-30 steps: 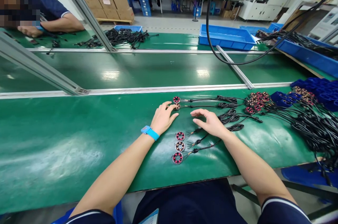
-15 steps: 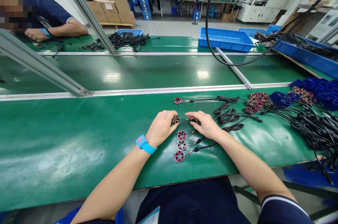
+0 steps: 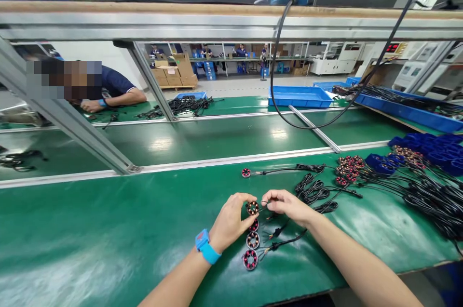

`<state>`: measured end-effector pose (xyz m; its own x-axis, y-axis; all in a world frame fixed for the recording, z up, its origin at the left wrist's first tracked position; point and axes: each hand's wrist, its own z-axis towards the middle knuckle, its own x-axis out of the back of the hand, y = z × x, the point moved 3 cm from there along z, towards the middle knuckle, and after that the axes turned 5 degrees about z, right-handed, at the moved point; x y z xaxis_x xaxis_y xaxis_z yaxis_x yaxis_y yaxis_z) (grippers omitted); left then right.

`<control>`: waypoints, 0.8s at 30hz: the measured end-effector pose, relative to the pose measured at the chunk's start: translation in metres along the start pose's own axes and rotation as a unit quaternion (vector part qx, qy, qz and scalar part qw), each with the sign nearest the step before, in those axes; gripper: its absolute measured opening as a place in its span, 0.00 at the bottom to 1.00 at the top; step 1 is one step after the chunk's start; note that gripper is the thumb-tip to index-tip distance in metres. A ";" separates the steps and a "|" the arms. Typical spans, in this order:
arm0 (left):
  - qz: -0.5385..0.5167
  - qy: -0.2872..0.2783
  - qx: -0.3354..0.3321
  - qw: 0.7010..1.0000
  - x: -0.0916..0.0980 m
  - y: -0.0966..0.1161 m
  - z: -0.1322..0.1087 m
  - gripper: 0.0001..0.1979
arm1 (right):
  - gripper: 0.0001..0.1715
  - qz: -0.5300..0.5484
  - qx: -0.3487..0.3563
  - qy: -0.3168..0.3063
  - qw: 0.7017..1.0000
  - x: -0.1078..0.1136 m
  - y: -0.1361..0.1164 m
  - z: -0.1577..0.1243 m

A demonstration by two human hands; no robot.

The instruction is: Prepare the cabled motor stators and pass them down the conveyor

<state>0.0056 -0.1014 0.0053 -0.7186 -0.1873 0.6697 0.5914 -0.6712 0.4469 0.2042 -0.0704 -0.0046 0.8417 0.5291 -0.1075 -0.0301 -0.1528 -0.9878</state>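
Note:
My left hand (image 3: 233, 220), with a blue band on its wrist, grips a small motor stator (image 3: 252, 208) by its rim between thumb and fingers. Copper coils show around the ring. Just to the right, my right hand (image 3: 285, 204) pinches a thin wire (image 3: 265, 204) beside this stator; the fingertips hide part of it. Below, in a column on the green bench, lie a partly covered stator (image 3: 254, 225), a copper-coloured one (image 3: 252, 240) and a red one (image 3: 250, 259). Black cables (image 3: 277, 245) with stripped coloured ends lie to their right.
Another red stator (image 3: 246, 172) lies farther back with its cable. Coiled black cables (image 3: 314, 191), heaped stators (image 3: 349, 168) and blue plastic parts (image 3: 434, 150) cover the right side. A black cable loop (image 3: 277, 80) hangs ahead. Across the bench sits a co-worker (image 3: 115, 86).
The camera view has tilted up, so the bench sits lower. My left hand now holds the stator over the column's top one. My right hand's fingers have closed into a pinch near it.

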 end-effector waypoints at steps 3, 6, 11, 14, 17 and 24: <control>-0.014 0.006 -0.006 1.000 -0.001 0.005 0.000 0.17 | 0.16 0.061 -0.038 0.023 0.997 -0.003 0.001 0.000; -0.012 0.015 -0.002 1.000 -0.003 0.004 0.000 0.16 | 0.17 0.066 -0.038 0.022 0.997 -0.006 -0.001 0.000; -0.013 -0.020 0.005 1.000 -0.006 -0.007 0.003 0.10 | 0.22 0.030 0.015 0.028 0.999 0.000 0.001 0.005; -0.021 -0.099 0.023 0.995 -0.009 -0.017 0.005 0.07 | 0.29 -0.035 0.051 0.016 0.998 0.006 0.009 0.010; -0.055 -0.186 0.030 0.981 -0.011 -0.024 0.006 0.06 | 0.30 -0.104 0.037 -0.012 0.994 0.008 0.019 0.012; 0.034 -0.091 0.100 0.990 -0.015 -0.064 0.031 0.10 | 0.31 -0.151 0.021 -0.044 0.987 0.008 0.022 0.010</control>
<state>-0.0103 -0.0336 -0.0145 -0.6072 -0.0838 0.7901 0.7102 -0.5031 0.4925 0.2052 -0.0612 -0.0284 0.7660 0.6159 0.1844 0.1906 0.0564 -0.9800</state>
